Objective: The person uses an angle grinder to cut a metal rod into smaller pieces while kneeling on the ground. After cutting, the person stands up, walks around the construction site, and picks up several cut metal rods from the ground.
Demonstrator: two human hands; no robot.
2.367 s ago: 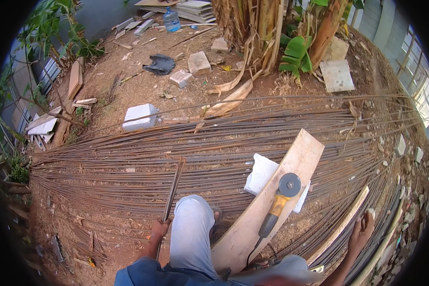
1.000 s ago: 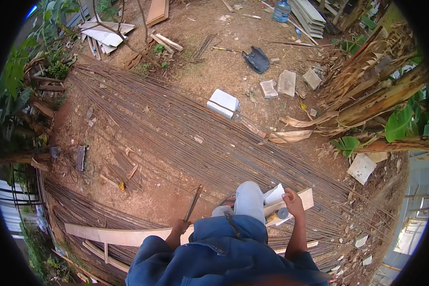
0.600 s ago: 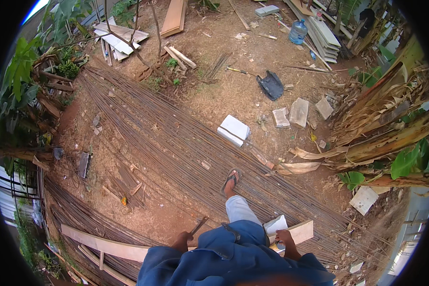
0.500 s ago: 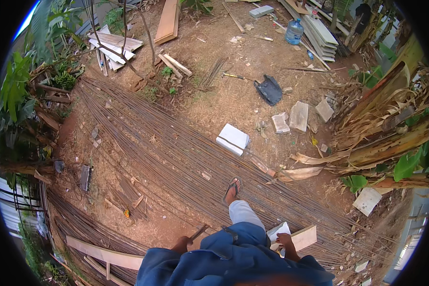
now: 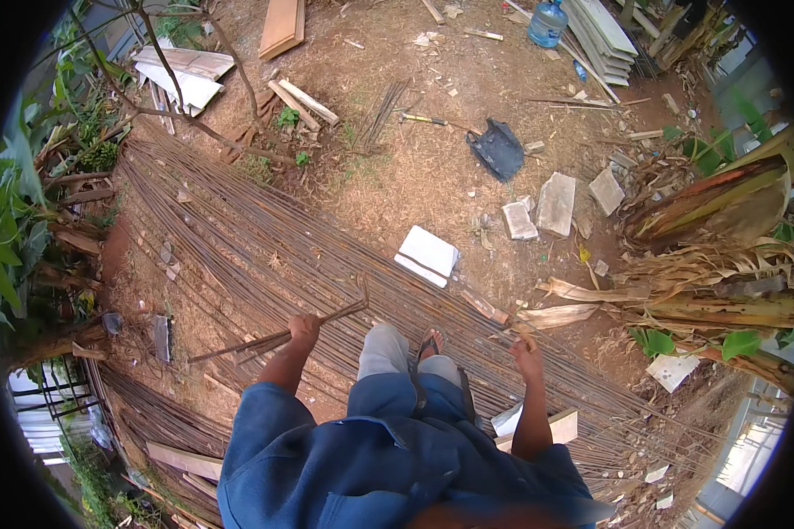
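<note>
My left hand (image 5: 304, 330) is closed around a small bunch of rusty steel bars (image 5: 342, 311), held low over the ground left of my legs. One bar ends in a short bend at its right tip; the other ends reach out to the left. My right hand (image 5: 528, 360) is raised on the right with its fingers curled; whether anything small sits in them I cannot make out. Under and around my feet lies a wide spread of long rusty steel rods (image 5: 265, 240). A sandalled foot (image 5: 430, 342) stands on the rods.
A white block (image 5: 428, 251) lies at the rods' far edge. Beyond are a hammer (image 5: 423, 119), a black bent sheet (image 5: 496, 150), pale slabs (image 5: 556, 204) and a water bottle (image 5: 547, 25). A board (image 5: 563, 427) lies by my right forearm. Banana trunks (image 5: 723, 198) crowd the right side.
My left hand has risen forward and left, bringing the bars into fuller view. My right hand has moved forward, away from the white piece and board. Both legs now show.
</note>
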